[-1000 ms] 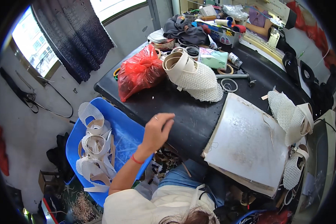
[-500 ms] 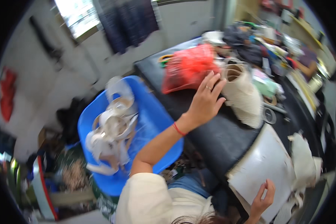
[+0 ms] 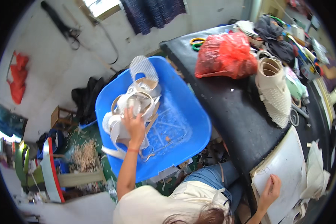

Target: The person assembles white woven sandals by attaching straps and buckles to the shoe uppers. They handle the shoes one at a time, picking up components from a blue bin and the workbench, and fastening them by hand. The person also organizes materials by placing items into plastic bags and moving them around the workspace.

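My left hand (image 3: 133,127) reaches down into the blue plastic tub (image 3: 192,149), its fingers apart on a pile of white shoe uppers (image 3: 117,128). Whether a fingertip has caught one of them is hard to see. A mesh upper (image 3: 143,67) sticks up at the far end of that pile. On the right, my right hand (image 3: 271,189) hovers by a whitish board (image 3: 283,171), fingers curled together with nothing visible in them. Nested cream woven shoe uppers (image 3: 274,93) stand on the black tabletop (image 3: 227,112) beyond the board.
A red plastic bag (image 3: 226,56) lies on the table beside scissors with yellow and green handles (image 3: 198,43). Cloth and tools clutter the far right. Cream material pieces (image 3: 315,171) lie beside the board. Scraps (image 3: 84,156) litter the floor left of the tub.
My left hand has swung from above the table, near the woven uppers, left and down into the tub. My right hand stays by the board. The whole view has shifted leftward.
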Demonstrator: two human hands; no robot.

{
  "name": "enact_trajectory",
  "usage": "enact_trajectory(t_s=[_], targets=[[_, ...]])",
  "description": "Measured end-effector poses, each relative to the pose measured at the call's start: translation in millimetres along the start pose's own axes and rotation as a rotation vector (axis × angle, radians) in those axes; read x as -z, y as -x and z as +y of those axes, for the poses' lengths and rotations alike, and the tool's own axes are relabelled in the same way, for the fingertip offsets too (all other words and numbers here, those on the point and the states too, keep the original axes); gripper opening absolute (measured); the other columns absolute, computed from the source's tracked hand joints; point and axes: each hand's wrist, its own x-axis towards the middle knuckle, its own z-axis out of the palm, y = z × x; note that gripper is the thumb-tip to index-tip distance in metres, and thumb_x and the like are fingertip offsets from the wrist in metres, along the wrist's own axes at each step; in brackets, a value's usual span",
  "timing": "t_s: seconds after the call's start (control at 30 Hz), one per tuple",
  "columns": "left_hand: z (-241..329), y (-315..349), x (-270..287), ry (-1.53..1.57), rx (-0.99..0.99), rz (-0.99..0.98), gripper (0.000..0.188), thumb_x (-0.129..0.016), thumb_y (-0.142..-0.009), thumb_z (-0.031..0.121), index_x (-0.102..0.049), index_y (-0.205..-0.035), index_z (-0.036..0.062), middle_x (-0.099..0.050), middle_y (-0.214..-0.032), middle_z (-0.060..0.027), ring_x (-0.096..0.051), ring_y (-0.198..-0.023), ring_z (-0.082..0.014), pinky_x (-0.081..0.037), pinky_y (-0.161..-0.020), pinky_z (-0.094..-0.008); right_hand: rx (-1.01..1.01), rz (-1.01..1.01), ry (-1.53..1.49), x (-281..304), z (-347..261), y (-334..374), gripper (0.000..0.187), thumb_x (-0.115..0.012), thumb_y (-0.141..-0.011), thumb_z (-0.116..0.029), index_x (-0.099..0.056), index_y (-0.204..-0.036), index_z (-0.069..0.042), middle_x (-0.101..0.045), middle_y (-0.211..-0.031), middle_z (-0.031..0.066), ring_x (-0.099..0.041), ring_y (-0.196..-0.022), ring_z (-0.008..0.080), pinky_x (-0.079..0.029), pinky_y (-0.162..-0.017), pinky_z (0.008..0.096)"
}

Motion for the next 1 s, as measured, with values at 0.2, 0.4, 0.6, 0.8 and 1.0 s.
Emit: enact_trajectory(t_s=[0.2, 0.4, 0.6, 0.8, 1.0], targets=[[206, -37, 131, 0.592, -0.539, 0.25, 0.009, -0.062, -0.078, 0.001, -0.061, -0.086, 0.0048, -0.048, -0.122, -0.0137, -0.031, -0.125, -0.0423, -0.026, -0.104, -0.0498, -0.039, 0.088, -0.017, 16, -33, -7, 0.021, -0.057, -0.082, 0.0, -0.061, -0.102, 0.0, -0.058, -0.113, 0.0166, -0.055, -0.105, 0.03, -0.041, -0.091, 0.0359], [358, 28, 165, 0.959, -1.771, -0.232, 0.009, -0.054, -0.077, 0.006, -0.055, -0.085, 0.0048, -0.049, -0.117, -0.0135, -0.036, -0.127, -0.03, -0.034, -0.102, -0.0476, -0.185, 0.417, -0.233, 77, -15, 5, 0.035, -0.048, -0.092, -0.016, -0.049, -0.122, 0.002, -0.054, -0.12, 0.0205, -0.052, -0.112, 0.0269, -0.039, -0.095, 0.0348], [378, 56, 168, 1.516, -1.16, -0.961, 0.032, -0.059, -0.081, 0.015, -0.055, -0.111, 0.0033, -0.051, -0.114, -0.016, -0.049, -0.109, -0.0322, -0.043, -0.085, -0.0398, -0.357, 0.2, -0.126, 96, 0, 3, 0.041, -0.057, -0.087, -0.019, -0.048, -0.121, 0.002, -0.062, -0.101, 0.0191, -0.062, -0.089, 0.0275, -0.048, -0.077, 0.0353], [400, 70, 175, 1.207, -1.031, -1.053, 0.035, -0.064, -0.083, 0.023, -0.058, -0.108, 0.0001, -0.059, -0.088, -0.0126, -0.057, -0.07, -0.024, -0.047, -0.062, -0.0314, -0.168, -0.001, 0.076, 82, -7, -8, 0.037, -0.062, -0.083, -0.025, -0.055, -0.108, 0.002, -0.061, -0.084, 0.0182, -0.061, -0.077, 0.0329, -0.048, -0.067, 0.0378], [406, 81, 183, 1.202, -1.031, -1.082, 0.028, -0.064, -0.083, 0.024, -0.056, -0.098, 0.0015, -0.056, -0.083, -0.0137, -0.058, -0.074, -0.0271, -0.045, -0.064, -0.0386, -0.201, 0.134, 0.188, 57, -1, -3, 0.025, -0.059, -0.085, -0.026, -0.054, -0.085, -0.002, -0.055, -0.071, 0.016, -0.059, -0.066, 0.0312, -0.046, -0.059, 0.0401]])
